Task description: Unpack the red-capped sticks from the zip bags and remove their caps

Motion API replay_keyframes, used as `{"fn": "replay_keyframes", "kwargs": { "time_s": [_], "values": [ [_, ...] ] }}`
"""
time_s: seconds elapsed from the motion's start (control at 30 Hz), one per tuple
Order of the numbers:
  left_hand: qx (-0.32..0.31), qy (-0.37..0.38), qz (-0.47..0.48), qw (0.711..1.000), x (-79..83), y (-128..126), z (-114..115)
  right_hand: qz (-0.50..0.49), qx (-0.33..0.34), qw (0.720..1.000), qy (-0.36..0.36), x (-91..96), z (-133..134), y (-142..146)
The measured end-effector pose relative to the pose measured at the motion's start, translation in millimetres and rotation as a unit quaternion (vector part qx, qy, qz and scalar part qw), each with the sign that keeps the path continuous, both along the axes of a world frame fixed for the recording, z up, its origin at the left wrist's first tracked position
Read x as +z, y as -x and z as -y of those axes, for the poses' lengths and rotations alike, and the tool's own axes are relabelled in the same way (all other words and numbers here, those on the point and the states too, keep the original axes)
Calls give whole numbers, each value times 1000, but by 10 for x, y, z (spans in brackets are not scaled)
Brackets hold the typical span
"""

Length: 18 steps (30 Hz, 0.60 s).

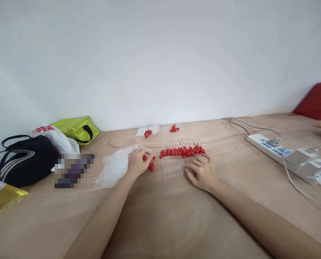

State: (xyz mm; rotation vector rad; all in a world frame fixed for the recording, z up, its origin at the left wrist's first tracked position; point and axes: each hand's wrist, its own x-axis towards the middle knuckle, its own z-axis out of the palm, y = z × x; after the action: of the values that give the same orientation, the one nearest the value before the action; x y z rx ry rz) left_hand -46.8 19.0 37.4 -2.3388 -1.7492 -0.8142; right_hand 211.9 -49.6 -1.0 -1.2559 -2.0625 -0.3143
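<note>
My left hand (138, 162) is low over the table at the edge of some clear plastic bags (113, 167). Its thumb and fingers are curled about red rubber bulbs (144, 157), partly covered by the fingers. Two more loose bulbs (151, 166) lie beside the thumb. To the right, several thin clear dropper tubes (172, 167) lie side by side, with a band of red rubber bulbs (180, 151) across their middle. My right hand (202, 173) rests at the right end of this row, fingers apart and partly hiding the tubes; I see nothing held in it.
Two small clear bags (162, 130) with red bulbs lie near the wall. On the left are a black bag (28, 158), a white plastic bag (66, 142), a lime-green bag (76, 127) and a gold packet (8, 196). A power strip (268, 145) with cables stands right; a red object (315, 100) lies beyond.
</note>
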Motion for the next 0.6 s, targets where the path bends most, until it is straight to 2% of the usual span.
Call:
{"fn": "replay_keyframes", "kwargs": {
  "time_s": [0.1, 0.2, 0.4, 0.6],
  "values": [
    [-29, 35, -45, 998, -11, -200, -27, 2, 10, 1000, 12, 18, 29, -4],
    [-12, 65, -65, 996, -40, -323, -81, 4, 22, 999, 28, 29, 35, 3],
    [12, 103, -66, 992, -64, -379, -141, 30, 19, 997, 63, 39, 8, 6],
    [71, 116, -69, 988, -43, -463, -136, 58, 0, 994, 93, 55, -1, 10]
  ]
}}
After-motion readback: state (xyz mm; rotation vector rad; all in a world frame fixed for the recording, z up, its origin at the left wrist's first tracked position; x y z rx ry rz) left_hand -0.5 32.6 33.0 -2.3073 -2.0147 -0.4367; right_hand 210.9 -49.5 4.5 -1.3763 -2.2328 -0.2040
